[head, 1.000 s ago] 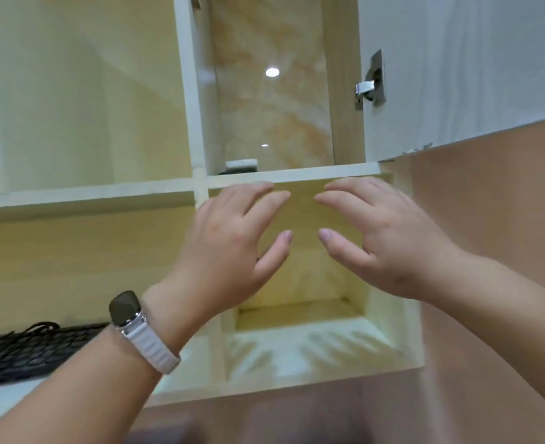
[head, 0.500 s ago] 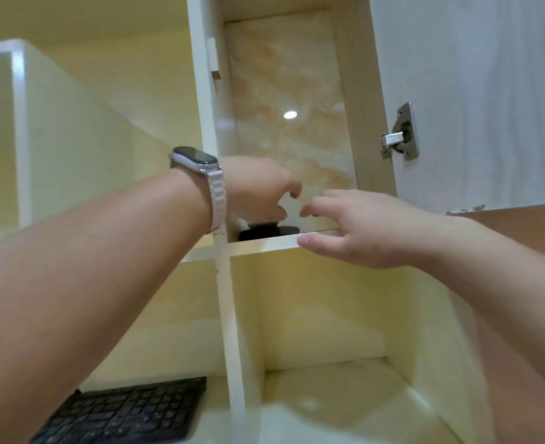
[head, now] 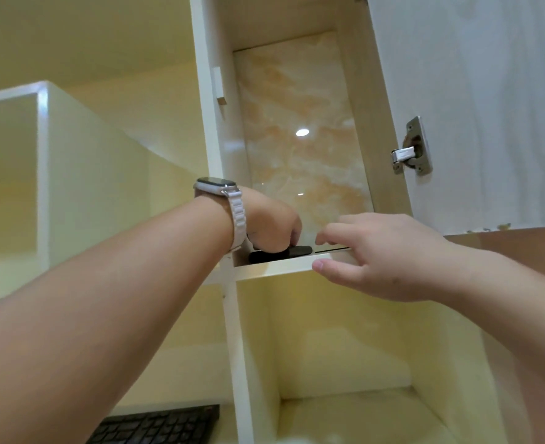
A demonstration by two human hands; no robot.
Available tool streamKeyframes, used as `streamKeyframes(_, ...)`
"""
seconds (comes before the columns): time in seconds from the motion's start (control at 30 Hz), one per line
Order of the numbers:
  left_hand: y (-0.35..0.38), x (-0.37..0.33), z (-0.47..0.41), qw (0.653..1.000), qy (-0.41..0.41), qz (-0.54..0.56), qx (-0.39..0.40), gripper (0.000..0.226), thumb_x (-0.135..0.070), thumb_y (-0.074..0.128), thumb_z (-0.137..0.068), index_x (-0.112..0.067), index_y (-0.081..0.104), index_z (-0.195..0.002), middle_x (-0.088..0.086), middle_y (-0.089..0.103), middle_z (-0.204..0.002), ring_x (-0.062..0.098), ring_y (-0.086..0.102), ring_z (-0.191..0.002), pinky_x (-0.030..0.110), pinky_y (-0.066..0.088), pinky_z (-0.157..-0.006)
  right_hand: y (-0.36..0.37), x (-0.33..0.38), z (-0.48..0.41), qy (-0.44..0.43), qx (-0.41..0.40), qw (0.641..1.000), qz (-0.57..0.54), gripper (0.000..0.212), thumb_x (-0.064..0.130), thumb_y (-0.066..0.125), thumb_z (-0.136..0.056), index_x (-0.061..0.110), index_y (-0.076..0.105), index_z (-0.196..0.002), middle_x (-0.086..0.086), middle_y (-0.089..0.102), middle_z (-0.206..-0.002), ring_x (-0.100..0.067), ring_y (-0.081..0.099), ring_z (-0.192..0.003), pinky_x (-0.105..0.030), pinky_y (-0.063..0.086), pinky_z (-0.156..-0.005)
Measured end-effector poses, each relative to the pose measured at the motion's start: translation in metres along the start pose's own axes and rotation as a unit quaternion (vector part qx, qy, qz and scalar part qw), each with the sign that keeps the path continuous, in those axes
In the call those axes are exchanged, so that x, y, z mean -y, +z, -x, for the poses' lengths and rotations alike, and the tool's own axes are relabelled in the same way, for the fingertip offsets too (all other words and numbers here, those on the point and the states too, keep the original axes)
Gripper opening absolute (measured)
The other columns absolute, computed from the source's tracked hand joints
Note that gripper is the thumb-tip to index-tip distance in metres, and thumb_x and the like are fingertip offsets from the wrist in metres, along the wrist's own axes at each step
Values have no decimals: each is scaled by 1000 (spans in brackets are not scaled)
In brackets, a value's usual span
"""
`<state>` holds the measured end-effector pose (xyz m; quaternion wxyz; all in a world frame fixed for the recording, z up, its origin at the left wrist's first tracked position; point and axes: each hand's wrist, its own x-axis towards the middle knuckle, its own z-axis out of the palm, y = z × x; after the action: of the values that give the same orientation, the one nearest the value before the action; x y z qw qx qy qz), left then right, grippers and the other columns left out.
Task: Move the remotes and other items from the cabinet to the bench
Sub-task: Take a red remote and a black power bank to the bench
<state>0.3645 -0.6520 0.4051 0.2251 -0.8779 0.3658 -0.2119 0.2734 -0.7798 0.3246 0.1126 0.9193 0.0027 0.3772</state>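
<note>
Early stage. Black remote (head: 280, 254) still on upper cabinet shelf (head: 277, 267), at front edge. Left hand (head: 272, 227) curled down on remote, grip unclear. Right hand (head: 383, 257) spread, empty, beside remote at shelf edge. Nothing seen moved; worktop out of view.

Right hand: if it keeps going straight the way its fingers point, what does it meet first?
Probably the black remote on the upper shelf, which the left hand already covers. The right hand points left along the shelf edge; depth is unclear.
</note>
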Motion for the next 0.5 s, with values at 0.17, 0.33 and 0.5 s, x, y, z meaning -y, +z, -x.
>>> streamKeyframes(0.17,1,-1,9,999,10,6,-35,28,-18,49,-89,-12,65,-112,7,69,-104,27,64,-94,32,49,-71,0,2,2,-5,-8,1000,9,56,73,20,-82,41,49,-118,18,56,-108,-11,53,-105,-38,48,-83)
streamKeyframes(0.33,9,6,12,992,20,52,-116,25,-28,60,-87,-17,57,-109,1,64,-101,23,59,-88,30,46,-66,-1,2,3,-10,-19,1000,14,53,72,22,-83,41,48,-119,18,57,-108,-11,53,-105,-37,48,-83)
streamKeyframes(0.5,8,8,6,992,-36,54,-107,56,-51,59,-86,-10,56,-124,7,68,-105,27,63,-96,35,53,-79,2,-1,2,-17,-33,999,6,53,73,22,-82,41,48,-116,18,57,-105,-11,54,-102,-39,49,-82)
